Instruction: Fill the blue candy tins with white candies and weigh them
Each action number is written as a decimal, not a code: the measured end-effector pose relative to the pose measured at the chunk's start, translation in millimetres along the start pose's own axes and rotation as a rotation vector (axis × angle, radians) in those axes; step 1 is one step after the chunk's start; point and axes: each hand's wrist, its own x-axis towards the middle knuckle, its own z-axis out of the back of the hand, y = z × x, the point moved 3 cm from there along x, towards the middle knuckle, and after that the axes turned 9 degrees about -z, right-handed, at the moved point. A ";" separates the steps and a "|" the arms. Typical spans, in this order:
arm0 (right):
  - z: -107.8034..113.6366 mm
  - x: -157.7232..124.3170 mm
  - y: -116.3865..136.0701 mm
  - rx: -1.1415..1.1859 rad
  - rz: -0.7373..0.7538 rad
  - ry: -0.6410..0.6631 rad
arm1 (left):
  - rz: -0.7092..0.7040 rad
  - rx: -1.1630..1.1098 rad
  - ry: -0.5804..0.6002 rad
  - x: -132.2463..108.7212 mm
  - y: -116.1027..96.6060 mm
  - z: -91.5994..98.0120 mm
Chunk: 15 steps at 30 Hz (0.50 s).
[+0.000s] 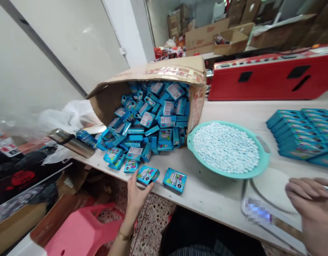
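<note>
My left hand [138, 192] spans a small blue candy box [147, 175] at the table's front edge, thumb on one side and fingers on the other. Just right of it lies another blue candy box [175, 180], flat on the table. At the right edge, my right hand [309, 199] is curled closed over the digital scale [270, 217]. A pale bit of something shows by its fingers, too small to name. A turquoise colander-like bowl [264, 165] full of pale blue candies [225, 147] stands between the hands, behind the scale.
A tipped cardboard carton [197, 103] spills many blue boxes [146, 119] onto the table [198, 193]. Stacked blue boxes [300, 135] stand at right, before a red machine [268, 83]. A steel thermos [73, 142] lies at left. Below is a pink stool [75, 227].
</note>
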 end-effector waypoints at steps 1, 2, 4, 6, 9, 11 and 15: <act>-6.6 0.2 1.3 -0.068 0.053 0.101 | -0.010 -0.071 0.027 -7.3 -10.0 -10.2; -12.4 -1.0 2.5 -0.141 0.102 0.187 | -0.024 -0.131 0.050 -12.7 -19.6 -20.5; -17.8 -5.1 4.2 -0.245 0.161 0.238 | -0.053 -0.186 0.054 -18.7 -35.7 -37.9; -16.1 -9.3 5.9 -0.257 0.182 0.212 | -0.088 -0.149 0.021 -20.4 -46.6 -50.6; -6.7 -11.5 7.4 -0.205 0.167 0.181 | -0.151 -0.042 0.006 -23.6 -55.5 -67.1; 0.6 -10.1 8.1 -0.173 0.142 0.179 | -0.189 0.020 0.028 -30.6 -57.9 -77.7; 12.3 -6.4 13.2 -0.134 0.124 0.192 | -0.296 0.150 0.116 -44.5 -58.2 -83.9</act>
